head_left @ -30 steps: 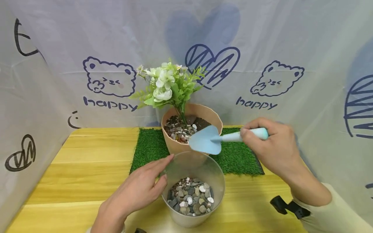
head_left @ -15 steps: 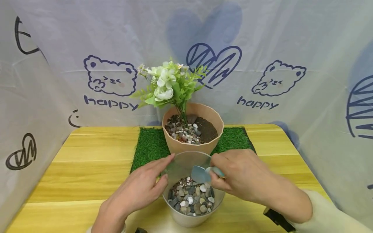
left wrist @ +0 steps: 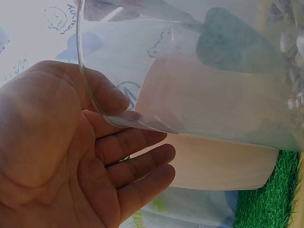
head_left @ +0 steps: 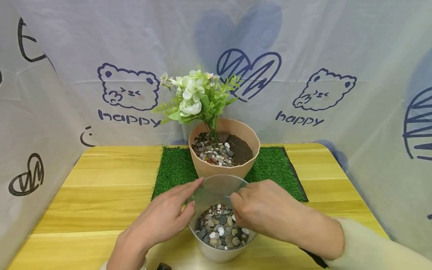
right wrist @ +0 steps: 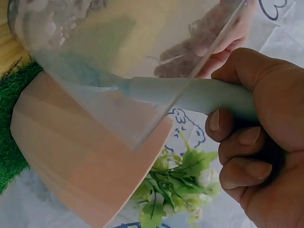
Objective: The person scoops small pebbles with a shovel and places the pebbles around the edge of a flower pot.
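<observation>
My left hand (head_left: 162, 215) pinches the rim of a clear plastic bucket (left wrist: 190, 109), with the thumb on one side of the wall and the fingers on the other. Grey, tan and white pebbles (head_left: 221, 228) cover the bucket's bottom. My right hand (head_left: 266, 210) grips the pale blue handle of a small garden trowel (right wrist: 190, 95) at the bucket's right rim. The trowel's blade points down inside the bucket; in the head view my hand hides most of it. Through the cloudy wall in the left wrist view the blade shows as a dark shape above the pebbles.
Right behind the bucket stands a peach flowerpot (head_left: 222, 170) holding dark soil, pebbles and a white-flowered plant (head_left: 195, 99). It rests on a green turf mat (head_left: 173, 172) on the wooden table (head_left: 91, 202). A printed curtain (head_left: 189, 33) hangs at the back and sides.
My right hand has brought the trowel from beside the flowerpot down and left into the bucket, its blade now lower. The left hand stays at the bucket's rim.
</observation>
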Action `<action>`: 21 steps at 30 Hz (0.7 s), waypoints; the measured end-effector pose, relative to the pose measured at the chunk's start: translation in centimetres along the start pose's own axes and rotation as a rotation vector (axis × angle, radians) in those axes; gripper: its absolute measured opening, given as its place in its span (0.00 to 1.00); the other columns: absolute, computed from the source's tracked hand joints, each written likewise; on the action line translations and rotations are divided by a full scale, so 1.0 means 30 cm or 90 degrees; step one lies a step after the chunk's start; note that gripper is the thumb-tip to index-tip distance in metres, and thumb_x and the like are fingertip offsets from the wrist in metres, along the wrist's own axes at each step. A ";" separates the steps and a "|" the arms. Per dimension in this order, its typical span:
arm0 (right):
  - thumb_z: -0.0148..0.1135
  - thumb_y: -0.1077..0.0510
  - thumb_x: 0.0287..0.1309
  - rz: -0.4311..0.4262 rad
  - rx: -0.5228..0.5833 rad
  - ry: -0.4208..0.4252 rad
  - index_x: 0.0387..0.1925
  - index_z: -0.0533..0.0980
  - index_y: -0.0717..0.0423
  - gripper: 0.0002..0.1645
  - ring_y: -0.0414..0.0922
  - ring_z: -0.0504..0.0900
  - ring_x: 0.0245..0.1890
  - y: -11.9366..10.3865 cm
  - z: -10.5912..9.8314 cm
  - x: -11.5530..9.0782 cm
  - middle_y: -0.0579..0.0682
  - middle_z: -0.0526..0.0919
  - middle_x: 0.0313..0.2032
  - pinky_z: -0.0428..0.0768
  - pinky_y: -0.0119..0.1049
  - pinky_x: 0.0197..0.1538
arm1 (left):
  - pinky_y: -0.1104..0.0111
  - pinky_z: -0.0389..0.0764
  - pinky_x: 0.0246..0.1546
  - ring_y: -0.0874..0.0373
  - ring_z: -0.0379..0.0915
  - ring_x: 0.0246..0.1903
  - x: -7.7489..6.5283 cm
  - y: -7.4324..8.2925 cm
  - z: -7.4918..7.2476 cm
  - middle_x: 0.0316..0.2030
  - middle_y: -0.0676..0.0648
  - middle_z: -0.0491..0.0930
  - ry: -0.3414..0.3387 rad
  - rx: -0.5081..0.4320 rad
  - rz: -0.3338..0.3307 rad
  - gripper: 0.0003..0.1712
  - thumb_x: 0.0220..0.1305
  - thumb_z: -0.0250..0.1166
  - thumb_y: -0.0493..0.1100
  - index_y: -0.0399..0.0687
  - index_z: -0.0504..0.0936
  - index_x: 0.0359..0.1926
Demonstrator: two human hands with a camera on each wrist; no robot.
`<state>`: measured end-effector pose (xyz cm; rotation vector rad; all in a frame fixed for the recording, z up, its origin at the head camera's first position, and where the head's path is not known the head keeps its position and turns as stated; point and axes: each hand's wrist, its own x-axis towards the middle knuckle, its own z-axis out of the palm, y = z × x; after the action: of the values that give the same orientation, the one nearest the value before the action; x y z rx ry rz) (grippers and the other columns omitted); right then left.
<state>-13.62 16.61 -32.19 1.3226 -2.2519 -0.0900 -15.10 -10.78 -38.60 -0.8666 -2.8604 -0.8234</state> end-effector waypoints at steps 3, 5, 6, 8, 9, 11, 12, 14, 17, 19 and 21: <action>0.71 0.57 0.46 -0.012 -0.007 -0.004 0.17 0.63 0.44 0.21 0.35 0.59 0.14 0.000 0.009 0.004 0.37 0.59 0.14 0.59 0.29 0.14 | 0.52 0.77 0.71 0.51 0.71 0.72 0.000 0.000 -0.001 0.74 0.49 0.72 0.000 0.000 0.000 0.34 0.77 0.57 0.46 0.53 0.65 0.81; 0.71 0.57 0.46 -0.017 -0.007 -0.008 0.17 0.63 0.44 0.22 0.34 0.58 0.14 0.003 0.015 0.007 0.36 0.58 0.14 0.59 0.28 0.13 | 0.51 0.77 0.71 0.51 0.71 0.72 0.000 0.001 -0.001 0.74 0.48 0.72 0.000 -0.001 -0.002 0.34 0.77 0.57 0.46 0.53 0.65 0.81; 0.71 0.57 0.46 -0.017 -0.005 -0.012 0.17 0.63 0.44 0.22 0.34 0.57 0.14 0.005 0.016 0.009 0.36 0.58 0.14 0.59 0.28 0.13 | 0.51 0.77 0.71 0.51 0.71 0.72 -0.001 0.001 -0.002 0.74 0.48 0.72 0.000 -0.001 -0.003 0.34 0.77 0.57 0.46 0.53 0.65 0.81; 0.71 0.56 0.46 -0.017 0.002 -0.020 0.18 0.63 0.43 0.22 0.33 0.56 0.14 0.012 0.020 0.010 0.36 0.58 0.14 0.58 0.27 0.14 | 0.51 0.77 0.71 0.50 0.71 0.72 -0.001 0.002 -0.001 0.74 0.48 0.72 -0.001 -0.002 -0.004 0.34 0.77 0.57 0.46 0.53 0.65 0.81; 0.72 0.56 0.46 -0.017 0.005 -0.024 0.18 0.63 0.43 0.22 0.33 0.56 0.14 0.016 0.021 0.011 0.36 0.58 0.15 0.58 0.27 0.14 | 0.51 0.77 0.71 0.50 0.71 0.72 -0.001 0.002 -0.001 0.74 0.49 0.73 -0.001 -0.001 -0.005 0.34 0.77 0.57 0.46 0.53 0.65 0.81; 0.72 0.55 0.47 -0.014 0.012 -0.028 0.18 0.63 0.43 0.22 0.33 0.56 0.14 0.021 0.023 0.012 0.36 0.58 0.14 0.60 0.27 0.14 | 0.51 0.77 0.71 0.51 0.71 0.72 0.000 0.002 -0.001 0.74 0.48 0.73 -0.001 -0.001 -0.006 0.34 0.77 0.57 0.46 0.53 0.65 0.81; 0.71 0.56 0.47 -0.011 0.016 -0.030 0.18 0.63 0.43 0.22 0.33 0.56 0.14 0.023 0.024 0.012 0.36 0.58 0.14 0.60 0.26 0.14 | 0.51 0.77 0.71 0.51 0.71 0.72 0.000 0.003 -0.002 0.74 0.48 0.73 -0.001 -0.001 -0.005 0.34 0.77 0.57 0.46 0.53 0.65 0.81; 0.71 0.55 0.49 -0.006 0.022 -0.035 0.18 0.64 0.43 0.22 0.32 0.57 0.14 0.027 0.025 0.011 0.36 0.58 0.14 0.62 0.27 0.14 | 0.51 0.77 0.71 0.51 0.71 0.72 0.000 0.002 -0.002 0.74 0.48 0.73 -0.001 -0.001 -0.005 0.34 0.77 0.57 0.46 0.53 0.65 0.81; 0.71 0.55 0.50 0.006 0.032 -0.041 0.19 0.64 0.44 0.21 0.33 0.58 0.13 0.030 0.027 0.010 0.36 0.59 0.14 0.63 0.27 0.14 | 0.51 0.77 0.71 0.51 0.71 0.72 0.002 0.002 -0.002 0.74 0.47 0.73 -0.001 -0.002 -0.003 0.34 0.77 0.57 0.45 0.52 0.65 0.81; 0.71 0.55 0.51 0.013 0.037 -0.044 0.19 0.64 0.44 0.21 0.33 0.58 0.13 0.029 0.029 0.009 0.36 0.59 0.14 0.62 0.27 0.14 | 0.51 0.76 0.71 0.50 0.71 0.72 0.002 0.002 -0.003 0.74 0.47 0.73 -0.002 -0.003 -0.002 0.34 0.77 0.57 0.45 0.52 0.65 0.81; 0.72 0.53 0.54 0.017 0.038 -0.047 0.20 0.65 0.44 0.22 0.33 0.57 0.13 0.029 0.030 0.008 0.36 0.59 0.14 0.60 0.27 0.14 | 0.51 0.76 0.71 0.50 0.71 0.72 0.003 0.002 -0.003 0.74 0.47 0.73 -0.003 -0.005 -0.002 0.34 0.77 0.57 0.45 0.51 0.66 0.80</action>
<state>-14.82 16.69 -32.61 1.3397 -2.3508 -0.0636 -15.15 -10.74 -38.46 -0.8655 -2.8651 -0.8352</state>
